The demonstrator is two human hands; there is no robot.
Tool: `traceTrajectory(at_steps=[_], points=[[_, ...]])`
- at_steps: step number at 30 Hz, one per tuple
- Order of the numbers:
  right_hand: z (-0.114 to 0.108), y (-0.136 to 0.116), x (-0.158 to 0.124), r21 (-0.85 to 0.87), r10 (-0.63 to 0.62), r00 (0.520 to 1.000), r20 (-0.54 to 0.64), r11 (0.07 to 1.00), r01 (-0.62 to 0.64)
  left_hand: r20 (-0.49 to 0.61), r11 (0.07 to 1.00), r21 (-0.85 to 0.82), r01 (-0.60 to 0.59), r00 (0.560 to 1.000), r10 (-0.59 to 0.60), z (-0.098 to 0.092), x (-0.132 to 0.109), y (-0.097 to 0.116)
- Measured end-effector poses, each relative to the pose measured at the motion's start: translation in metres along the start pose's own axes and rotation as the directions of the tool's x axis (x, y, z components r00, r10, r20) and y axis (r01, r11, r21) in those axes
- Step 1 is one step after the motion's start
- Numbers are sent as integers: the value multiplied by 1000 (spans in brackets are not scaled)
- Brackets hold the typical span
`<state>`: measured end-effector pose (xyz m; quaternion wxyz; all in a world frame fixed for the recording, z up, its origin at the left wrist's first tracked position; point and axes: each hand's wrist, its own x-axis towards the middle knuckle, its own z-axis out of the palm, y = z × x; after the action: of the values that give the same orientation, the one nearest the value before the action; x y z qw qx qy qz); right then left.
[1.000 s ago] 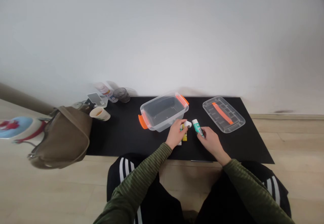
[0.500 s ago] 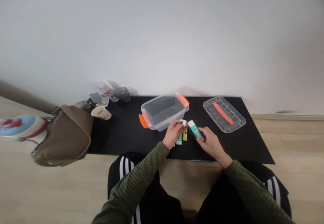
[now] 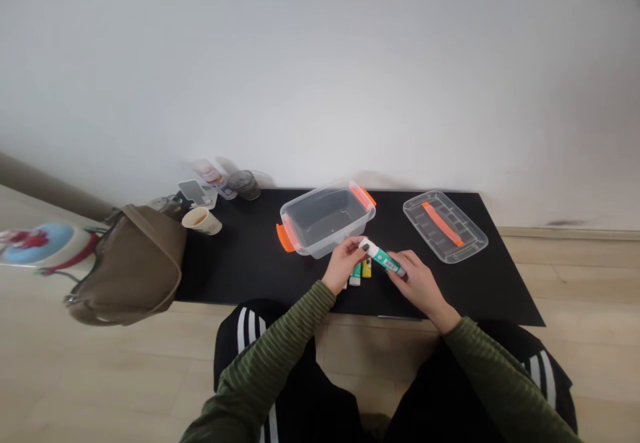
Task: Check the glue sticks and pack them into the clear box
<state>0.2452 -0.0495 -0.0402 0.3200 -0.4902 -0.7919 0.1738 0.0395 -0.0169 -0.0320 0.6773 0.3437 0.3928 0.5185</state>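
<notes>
My right hand (image 3: 417,281) is closed around the lower end of a green-and-white glue stick (image 3: 387,261), which slants up to the left. The fingers of my left hand (image 3: 345,263) pinch its white cap (image 3: 369,247), now in line with the tube. Beneath my hands, a second green-and-white stick (image 3: 355,275) lies on the black table, beside a yellow one (image 3: 367,269). My left hand partly hides these. Just behind it stands a clear plastic box (image 3: 325,219) with orange clips and its top off.
To the right lies the clear lid (image 3: 445,227) with an orange handle. On the left of the black table (image 3: 235,276) are a paper cup (image 3: 202,221) with a drink, a dark glass (image 3: 244,185), a spray bottle (image 3: 215,177), a phone stand (image 3: 196,193) and a brown bag (image 3: 135,263).
The white cap in my left hand and the glue stick in my right, apart before, have come together. The glue stick has tilted flatter and shifted slightly left at its top.
</notes>
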Motion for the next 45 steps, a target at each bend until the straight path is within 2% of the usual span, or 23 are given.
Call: traceTrajectory(at_steps=[13,20,26,31,36,45], points=[[-3,-5,-1,85,44,998,-54,996,-40,5,995,94,-19,1000,19,1,-5,3],[-3,-4,-5,172,85,996,-41,982,-76,41,986,154,-67,997,61,3,-8,8],[-5,-8,-4,297,139,990,26,944,-141,76,982,169,-82,995,70,4,-11,16],[-5,-9,-4,421,193,977,90,881,-214,103,986,140,-86,992,72,7,-12,20],[-5,-10,-4,574,234,960,156,769,-281,137,993,98,-71,989,57,9,-14,24],[-3,-14,-6,695,326,907,266,587,-415,154,995,76,-71,986,59,12,-17,26]])
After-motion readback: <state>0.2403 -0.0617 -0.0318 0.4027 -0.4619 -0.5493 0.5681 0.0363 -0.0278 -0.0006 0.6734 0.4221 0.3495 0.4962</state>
